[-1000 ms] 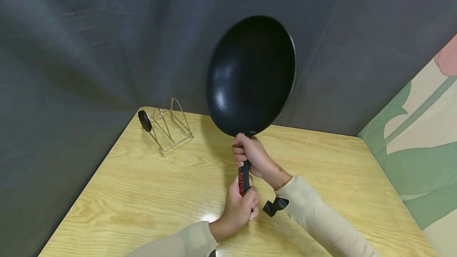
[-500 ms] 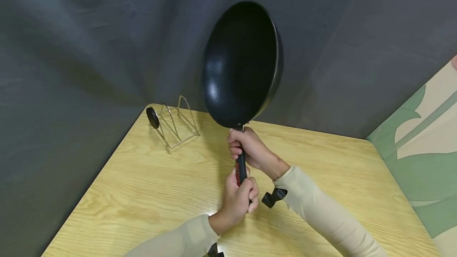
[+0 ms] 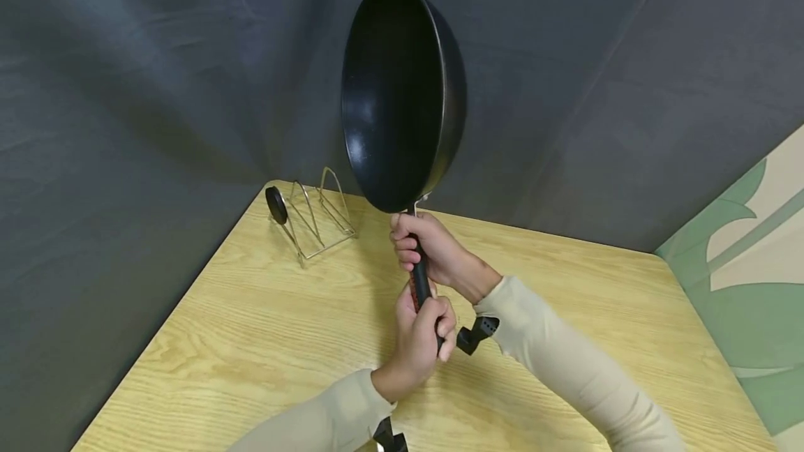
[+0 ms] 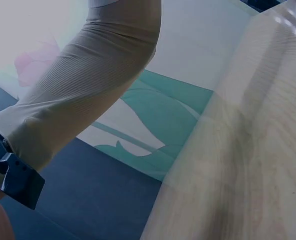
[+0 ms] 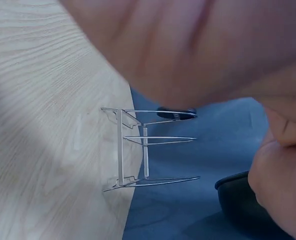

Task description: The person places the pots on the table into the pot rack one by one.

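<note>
A deep black wok (image 3: 392, 103) is held up on its side above the table, with its hollow facing left and toward the head camera. My right hand (image 3: 433, 246) grips the black handle just below the pan. Lower down, my left hand (image 3: 417, 340) wraps the handle's end, thumb along it. Part of the handle (image 3: 419, 281) with red lettering shows between the hands. In the right wrist view, the near hand (image 5: 188, 55) fills the top and a dark edge of the wok (image 5: 245, 205) shows at lower right.
A wire rack (image 3: 317, 222) with upright loops and a black round disc (image 3: 276, 205) on one end stands at the table's back left corner. Dark grey cloth (image 3: 565, 89) hangs behind the wooden table (image 3: 251, 340). A floral cloth (image 3: 754, 277) is at right.
The wok has turned on its handle, so its hollow faces further left and more of its outer side shows. It has also shifted up and left in view, the hands moving with it.
</note>
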A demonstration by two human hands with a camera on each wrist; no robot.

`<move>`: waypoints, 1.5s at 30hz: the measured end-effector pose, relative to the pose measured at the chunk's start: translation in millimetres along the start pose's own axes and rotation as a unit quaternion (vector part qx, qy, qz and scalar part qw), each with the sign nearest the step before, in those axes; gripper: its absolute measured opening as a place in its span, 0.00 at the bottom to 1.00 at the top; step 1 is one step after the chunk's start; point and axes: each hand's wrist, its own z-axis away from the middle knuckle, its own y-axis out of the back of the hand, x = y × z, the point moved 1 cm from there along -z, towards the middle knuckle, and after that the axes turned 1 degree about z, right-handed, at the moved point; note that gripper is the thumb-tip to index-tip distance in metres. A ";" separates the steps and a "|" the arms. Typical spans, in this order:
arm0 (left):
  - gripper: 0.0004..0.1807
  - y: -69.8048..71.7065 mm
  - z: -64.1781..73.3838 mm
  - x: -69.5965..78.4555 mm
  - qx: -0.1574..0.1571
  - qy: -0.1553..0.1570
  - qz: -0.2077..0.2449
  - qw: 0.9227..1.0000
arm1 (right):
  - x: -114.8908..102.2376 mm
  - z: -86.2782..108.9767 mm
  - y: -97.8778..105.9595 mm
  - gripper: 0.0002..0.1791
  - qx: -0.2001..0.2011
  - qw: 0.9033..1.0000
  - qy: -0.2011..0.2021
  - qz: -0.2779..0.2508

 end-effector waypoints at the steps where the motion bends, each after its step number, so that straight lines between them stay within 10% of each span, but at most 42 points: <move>1: 0.09 -0.5 -1.3 1.0 0.003 -0.004 0.006 1.000 | -1.4 -1.6 -0.4 0.14 -0.008 1.000 -0.004 0.000; 13: 0.10 -1.7 -8.0 19.3 0.045 -0.016 0.053 0.997 | -0.1 -15.5 -15.1 0.12 -0.099 0.991 -0.069 -0.056; 45: 0.04 11.3 -4.7 15.5 0.047 0.009 0.051 0.998 | 9.9 -21.8 -17.2 0.12 -0.098 0.982 -0.123 0.105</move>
